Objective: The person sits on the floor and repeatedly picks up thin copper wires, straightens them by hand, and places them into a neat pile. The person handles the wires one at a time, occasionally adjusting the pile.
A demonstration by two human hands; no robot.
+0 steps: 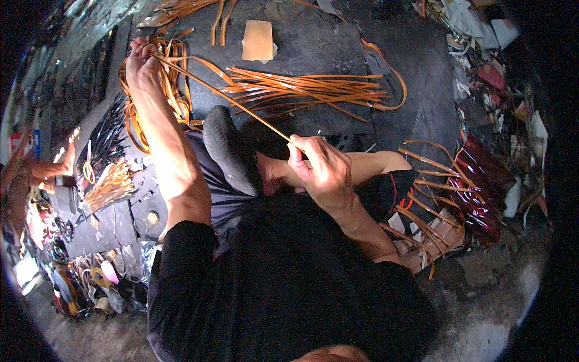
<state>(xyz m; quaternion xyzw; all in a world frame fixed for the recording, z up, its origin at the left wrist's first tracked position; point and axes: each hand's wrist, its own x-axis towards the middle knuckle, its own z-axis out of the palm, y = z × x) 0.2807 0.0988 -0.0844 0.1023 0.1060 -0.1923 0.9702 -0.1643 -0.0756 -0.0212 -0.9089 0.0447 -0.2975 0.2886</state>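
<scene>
The right hand (325, 169) was pinched narrow, thumb against fingers, on the near end of a thin orange-brown strip (223, 96); the left hand (143, 60) was curled closed about its far end, the fingers partly hiding the grip. The strip looked slender and smooth — a hard pull could have slid it out of either hold — and it could have snagged, since the left hand was at the top of a tangled coil of strips (181, 105) whose loops might have dragged along. It ran straight between the two hands, slanting down from left to right, and crossed in view the left end of a loose bundle of strips (313, 87), which a sideways swing could have scattered. Left of the right hand was a dark sole (228, 151); farther out, a tan sheet (257, 40) lay beyond the bundle.
</scene>
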